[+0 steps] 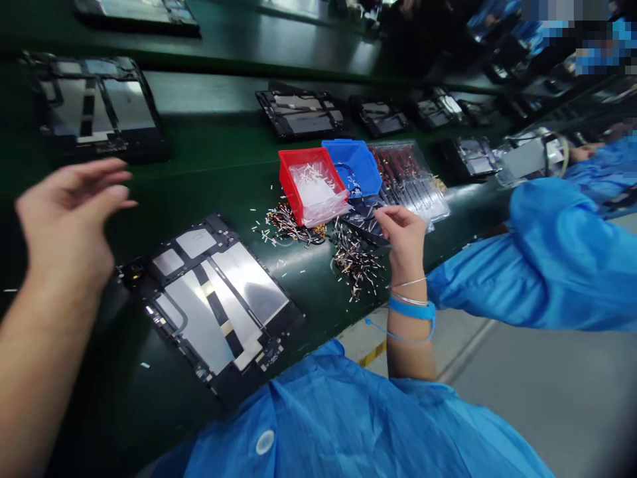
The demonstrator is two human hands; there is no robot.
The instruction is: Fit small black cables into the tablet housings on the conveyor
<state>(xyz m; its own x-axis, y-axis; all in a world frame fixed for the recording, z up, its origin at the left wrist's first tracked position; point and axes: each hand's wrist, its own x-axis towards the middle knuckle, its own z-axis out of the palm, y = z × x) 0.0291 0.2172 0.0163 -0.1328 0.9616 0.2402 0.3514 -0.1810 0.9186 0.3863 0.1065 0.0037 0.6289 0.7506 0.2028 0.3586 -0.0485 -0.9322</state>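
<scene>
My left hand (pixel 70 219) hovers open above the green belt (pixel 219 159), fingers stretched toward the right, holding nothing; it is left of an opened tablet back (pixel 213 302) that lies in front of me. My right hand (pixel 404 239), with a blue wrist strap, is pinched closed over a heap of small cable parts (pixel 355 259) and a clear bag; what it pinches is too small to make out. Just beyond it stand a red bin (pixel 311 182) with white bits and a blue bin (pixel 355 166).
More opened tablets lie on the belt: one at far left (pixel 97 106), others at the back (pixel 301 113). A clear tray of parts (pixel 411 176) sits right of the bins. A co-worker's blue sleeve (pixel 562 259) reaches in from the right. Small white scraps (pixel 273 229) litter the belt.
</scene>
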